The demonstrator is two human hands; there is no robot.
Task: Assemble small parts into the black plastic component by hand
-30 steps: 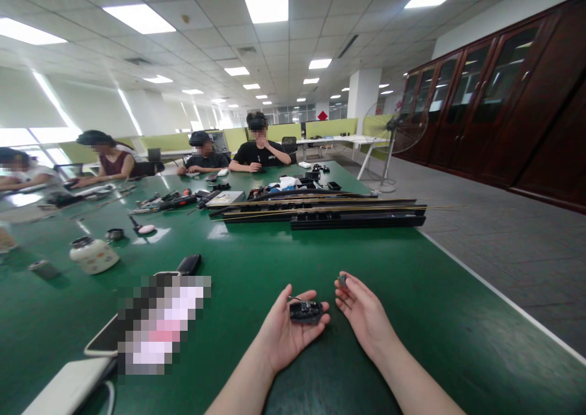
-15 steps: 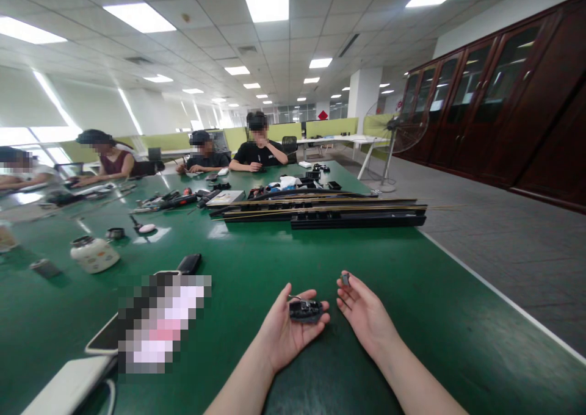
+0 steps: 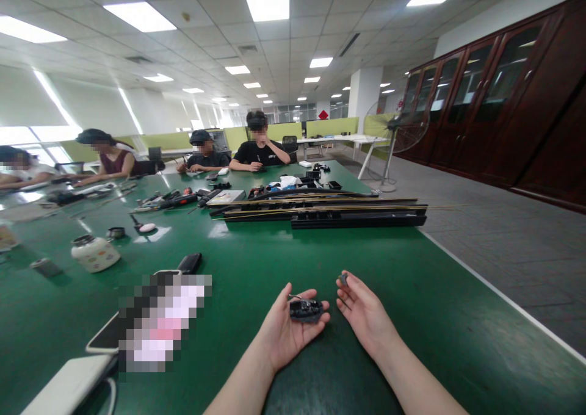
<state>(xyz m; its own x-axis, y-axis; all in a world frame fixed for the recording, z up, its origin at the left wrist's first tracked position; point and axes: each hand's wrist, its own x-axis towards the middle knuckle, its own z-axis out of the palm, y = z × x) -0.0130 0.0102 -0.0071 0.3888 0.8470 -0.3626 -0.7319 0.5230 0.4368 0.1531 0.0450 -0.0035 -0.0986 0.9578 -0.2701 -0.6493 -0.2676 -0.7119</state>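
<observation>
The left hand [image 3: 288,337], grip wide, is cradling a black device [image 3: 306,311] at six o'clock; the right hand [image 3: 366,311] is pinching a small grey piece [image 3: 343,278] at five. Twelve o'clock from both, black rails [image 3: 359,221] are lying on the green desk [image 3: 256,259].

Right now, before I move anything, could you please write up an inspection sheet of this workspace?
Surface: green table, glossy, with glare patches.
Things: black part on the left palm; small grey piece at the right fingertips.
Clutter: jar and white slab at left; black rails and loose tools further back.
Hands: left hand palm up, open under the part; right hand pinching the piece; hands apart.
Cables: white cable beside the slab; thin wire at the black part.
Surroundings: seated people across the table; fan and dark cabinets at right.
</observation>
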